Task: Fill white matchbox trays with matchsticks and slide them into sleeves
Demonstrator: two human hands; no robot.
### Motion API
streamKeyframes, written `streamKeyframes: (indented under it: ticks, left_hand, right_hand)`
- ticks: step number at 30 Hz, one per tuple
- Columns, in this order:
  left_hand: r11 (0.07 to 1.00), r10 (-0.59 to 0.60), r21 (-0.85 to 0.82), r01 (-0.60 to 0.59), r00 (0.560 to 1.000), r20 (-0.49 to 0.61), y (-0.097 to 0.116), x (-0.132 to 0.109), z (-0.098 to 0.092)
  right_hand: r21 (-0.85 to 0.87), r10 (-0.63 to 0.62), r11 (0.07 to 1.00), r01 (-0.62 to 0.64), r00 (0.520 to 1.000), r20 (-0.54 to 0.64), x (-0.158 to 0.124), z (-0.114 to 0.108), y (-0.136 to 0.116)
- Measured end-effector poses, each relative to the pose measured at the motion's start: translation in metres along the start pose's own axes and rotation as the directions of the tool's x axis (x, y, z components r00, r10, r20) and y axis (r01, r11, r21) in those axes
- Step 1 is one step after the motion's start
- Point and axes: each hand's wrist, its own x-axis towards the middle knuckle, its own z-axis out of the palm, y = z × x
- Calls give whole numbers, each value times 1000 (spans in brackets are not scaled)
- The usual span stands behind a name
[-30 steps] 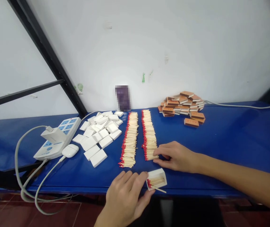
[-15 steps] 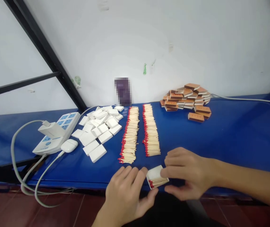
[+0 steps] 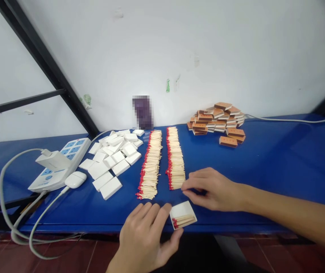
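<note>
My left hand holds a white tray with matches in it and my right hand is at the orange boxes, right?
Not quite: the head view shows your right hand at the near end of the right-hand row of matches. Your left hand does hold the white tray with matches in it.

Over here, the left hand [image 3: 143, 231] is gripping a tray [image 3: 181, 208] of what's looking like smooth, matt white card, its matchsticks [image 3: 185, 220] showing bare pale wood. Beneath that grip the blue tabletop [image 3: 264, 167] is gleaming smoothly; beyond it leftward, the power strip [image 3: 74, 159] is shining like hard plastic, while matchboxes [image 3: 219, 119] farther off rightward are looking papery.
</note>
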Motion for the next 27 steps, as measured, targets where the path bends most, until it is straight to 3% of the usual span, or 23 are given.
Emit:
streamKeyframes:
  ticks: [4, 8, 27]
  left_hand:
    - [1000, 7, 5, -7, 1000, 0, 0, 1, 0]
    - [1000, 17, 23, -16, 1000, -10, -1, 1, 1]
    - [999, 42, 34, -42, 999, 2, -2, 1, -2]
  right_hand:
    - [47, 137, 989, -140, 989, 62, 2, 0, 9]
    - [10, 180, 983, -182, 977, 114, 4, 5, 8]
    - [43, 136, 989, -143, 981, 136, 6, 4, 2]
